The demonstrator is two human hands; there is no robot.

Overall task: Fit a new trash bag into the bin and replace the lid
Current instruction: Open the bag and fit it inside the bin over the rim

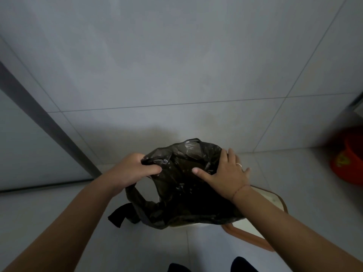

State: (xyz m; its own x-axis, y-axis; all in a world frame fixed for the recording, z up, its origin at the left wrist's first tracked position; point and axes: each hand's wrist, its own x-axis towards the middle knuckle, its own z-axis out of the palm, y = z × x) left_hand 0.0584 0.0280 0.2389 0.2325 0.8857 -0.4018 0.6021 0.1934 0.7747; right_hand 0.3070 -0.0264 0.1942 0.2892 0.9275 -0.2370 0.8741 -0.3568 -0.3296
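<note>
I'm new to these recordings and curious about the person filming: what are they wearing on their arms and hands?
Both forearms are bare, with no sleeves in view and no gloves. The right hand has a thin, pale ring on one of its fingers, and a thin reddish string bracelet circles that wrist. The left hand shows no jewellery.

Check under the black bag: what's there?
Under the trash bag, only a pale bin rim and a brown-edged lid show; the bin's opening and interior are covered.
</note>
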